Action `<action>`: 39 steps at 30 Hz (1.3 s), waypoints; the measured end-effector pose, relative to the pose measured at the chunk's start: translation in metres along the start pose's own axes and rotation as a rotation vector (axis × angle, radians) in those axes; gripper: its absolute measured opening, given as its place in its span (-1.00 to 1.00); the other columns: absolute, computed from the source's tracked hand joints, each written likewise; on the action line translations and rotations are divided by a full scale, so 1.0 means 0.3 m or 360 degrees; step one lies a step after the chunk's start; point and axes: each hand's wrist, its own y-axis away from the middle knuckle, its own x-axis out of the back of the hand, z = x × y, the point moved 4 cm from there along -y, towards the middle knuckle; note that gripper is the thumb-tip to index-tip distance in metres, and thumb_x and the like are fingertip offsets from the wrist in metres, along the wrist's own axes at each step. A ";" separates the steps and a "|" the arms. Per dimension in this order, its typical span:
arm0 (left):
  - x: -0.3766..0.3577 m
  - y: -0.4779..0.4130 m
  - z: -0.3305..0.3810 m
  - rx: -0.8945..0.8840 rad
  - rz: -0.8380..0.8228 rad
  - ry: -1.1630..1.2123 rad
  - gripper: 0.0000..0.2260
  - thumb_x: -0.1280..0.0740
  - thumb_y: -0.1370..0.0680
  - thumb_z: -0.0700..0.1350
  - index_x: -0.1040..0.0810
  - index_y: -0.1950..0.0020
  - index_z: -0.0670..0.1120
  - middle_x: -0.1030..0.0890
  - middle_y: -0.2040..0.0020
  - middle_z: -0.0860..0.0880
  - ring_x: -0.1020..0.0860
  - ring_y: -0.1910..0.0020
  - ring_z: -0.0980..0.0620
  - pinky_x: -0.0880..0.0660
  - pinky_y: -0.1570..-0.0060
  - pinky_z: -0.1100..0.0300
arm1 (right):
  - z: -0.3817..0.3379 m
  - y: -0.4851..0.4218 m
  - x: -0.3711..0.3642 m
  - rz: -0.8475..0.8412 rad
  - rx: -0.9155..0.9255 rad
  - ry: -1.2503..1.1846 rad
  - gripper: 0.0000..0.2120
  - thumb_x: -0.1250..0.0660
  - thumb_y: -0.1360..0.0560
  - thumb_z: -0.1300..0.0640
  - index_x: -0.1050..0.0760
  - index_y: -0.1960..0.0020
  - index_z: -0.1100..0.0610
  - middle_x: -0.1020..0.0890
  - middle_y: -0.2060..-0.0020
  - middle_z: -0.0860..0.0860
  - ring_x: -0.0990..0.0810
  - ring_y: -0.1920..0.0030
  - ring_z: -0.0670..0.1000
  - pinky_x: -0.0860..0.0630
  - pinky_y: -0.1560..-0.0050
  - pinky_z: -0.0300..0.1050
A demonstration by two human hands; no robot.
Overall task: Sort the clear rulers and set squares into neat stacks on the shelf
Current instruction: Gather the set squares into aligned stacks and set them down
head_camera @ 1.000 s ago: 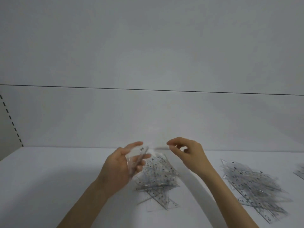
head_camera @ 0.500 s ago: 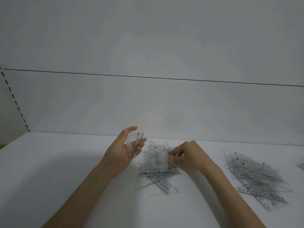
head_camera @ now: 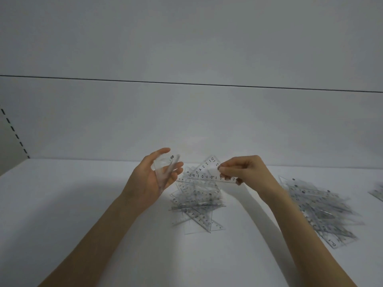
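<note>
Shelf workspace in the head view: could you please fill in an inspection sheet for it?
Surface: white shelf.
Job's things: loose pile in the middle; larger pile to its right, blurred; more pieces at the right edge; none neatly stacked.
Clutter: nothing seen.
Hands: left hand holds a few clear pieces; right hand pinches a set square above the loose pile.
Cables: nothing seen.
Surroundings: white back wall; slotted upright at left.
</note>
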 end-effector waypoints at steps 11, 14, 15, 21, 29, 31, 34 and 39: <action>-0.033 0.002 -0.053 -0.0138 -0.0174 -0.0303 -0.69 -0.08 -0.66 -0.01 -0.44 -0.33 -0.05 -0.58 -0.13 -0.33 -0.61 -0.03 -0.17 -0.60 0.02 0.06 | -0.100 0.079 -0.214 0.0603 0.0989 0.0640 -0.82 -0.31 -0.47 0.16 -0.66 0.02 0.15 -0.63 0.36 -0.05 -0.57 0.43 -0.07 -0.54 0.35 -0.17; -0.050 0.010 -0.043 -0.0177 -0.0246 -0.0341 -0.67 -0.03 -0.66 0.00 -0.41 -0.37 0.00 -0.58 -0.06 -0.23 -0.62 0.02 -0.08 -0.60 0.07 0.07 | -0.103 0.073 -0.291 0.0540 0.1218 0.0915 -0.80 -0.28 -0.48 0.15 -0.63 0.00 0.18 -0.64 0.22 0.03 -0.58 0.38 0.01 -0.56 0.38 -0.06; -0.048 0.010 -0.039 -0.0185 -0.0244 -0.0350 -0.66 -0.03 -0.66 0.00 -0.41 -0.37 0.02 -0.57 -0.07 -0.22 -0.63 0.05 -0.07 -0.60 0.12 0.09 | -0.100 0.073 -0.304 0.0530 0.1250 0.0961 -0.81 -0.28 -0.49 0.15 -0.62 0.01 0.20 -0.63 0.21 0.04 -0.58 0.37 0.02 -0.56 0.38 -0.05; -0.042 0.005 -0.050 -0.0192 -0.0264 -0.0379 -0.67 -0.06 -0.63 0.01 -0.44 -0.34 0.03 -0.62 0.00 -0.17 -0.62 0.09 -0.06 -0.59 0.12 0.12 | -0.096 0.081 -0.360 0.0402 0.1200 0.1002 -0.79 -0.29 -0.49 0.05 -0.59 0.07 0.18 -0.61 0.17 0.02 -0.56 0.26 -0.01 -0.53 0.24 -0.15; -0.015 -0.002 -0.032 -0.0098 -0.0150 -0.0376 -0.77 -0.08 -0.66 -0.14 -0.49 -0.21 -0.04 -0.57 -0.12 -0.32 -0.61 0.17 -0.07 -0.57 0.20 0.22 | -0.106 0.034 -0.133 0.0440 0.0515 0.0082 -0.86 -0.33 -0.53 0.19 -0.67 0.07 0.06 -0.70 0.23 -0.08 -0.61 0.38 -0.20 -0.49 0.32 -0.31; 0.001 -0.004 -0.008 -0.0064 -0.0090 -0.0247 -0.75 -0.08 -0.64 -0.18 -0.50 -0.21 -0.05 -0.57 -0.12 -0.34 -0.59 0.24 -0.06 -0.55 0.31 0.23 | -0.059 0.003 -0.045 0.0586 0.0325 0.0289 -0.86 -0.34 -0.51 0.21 -0.68 0.06 0.06 -0.69 0.23 -0.12 -0.61 0.36 -0.21 -0.51 0.25 -0.30; 0.026 -0.006 0.017 -0.0034 -0.0041 -0.0159 -0.70 -0.07 -0.61 -0.21 -0.51 -0.23 -0.05 -0.58 -0.14 -0.32 -0.60 0.22 -0.10 -0.56 0.32 0.21 | 0.034 -0.029 -0.024 0.0314 0.0059 0.0813 -0.89 -0.38 -0.47 0.06 -0.68 0.12 -0.02 -0.66 0.25 -0.20 -0.58 0.27 -0.20 -0.52 0.10 -0.20; 0.033 -0.008 0.010 0.0008 0.0001 -0.0247 -0.68 -0.08 -0.60 -0.16 -0.50 -0.28 -0.02 -0.61 -0.13 -0.25 -0.61 0.22 -0.11 -0.54 0.33 0.18 | 0.085 -0.018 -0.085 -0.0138 -0.0145 0.1005 -0.55 -0.51 -0.23 -0.27 -0.63 -0.02 -0.08 -0.61 0.13 -0.17 -0.57 0.12 -0.18 -0.53 0.00 -0.16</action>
